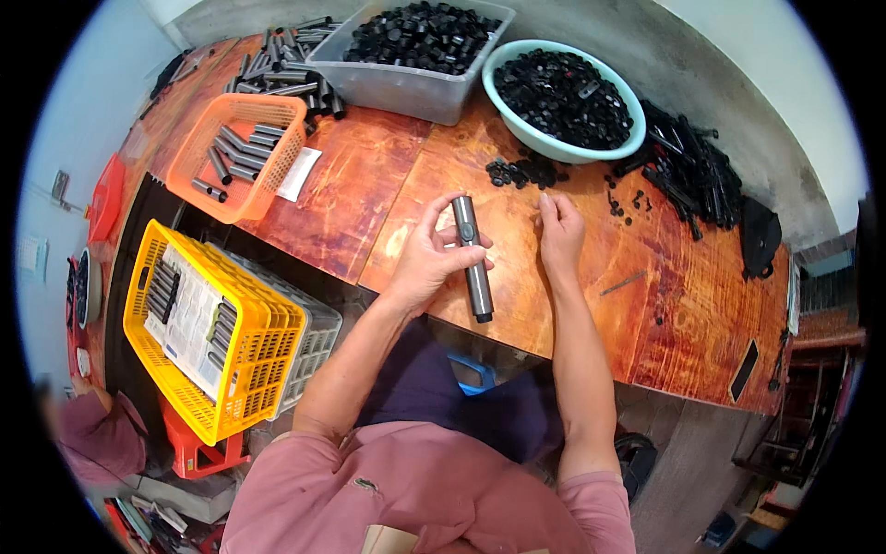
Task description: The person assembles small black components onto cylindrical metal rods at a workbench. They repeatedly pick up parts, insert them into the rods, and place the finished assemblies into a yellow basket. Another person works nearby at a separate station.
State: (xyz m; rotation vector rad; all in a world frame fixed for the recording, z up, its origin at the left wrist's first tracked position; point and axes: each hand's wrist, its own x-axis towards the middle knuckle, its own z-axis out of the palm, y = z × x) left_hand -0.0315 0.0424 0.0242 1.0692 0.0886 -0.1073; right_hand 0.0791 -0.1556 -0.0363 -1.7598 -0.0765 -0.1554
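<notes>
Over table (701,277), gripping grey tube (478,289) with left hand (428,260), lengthwise away from body, left of nearly closed right hand (560,242), contents unclear

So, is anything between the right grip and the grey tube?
Only the left grip, holding the grey tube: its fingertips show past the tube's right side. Otherwise just wooden tabletop shows between tube and right grip.

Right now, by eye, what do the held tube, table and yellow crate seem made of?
Held tube: probably metal, satin grey, with a streak of shine.
Table: likely wood, or a wood-look sheet, glossy, with reddish grain.
Yellow crate: likely moulded plastic, smooth, with repeated slots.
</notes>
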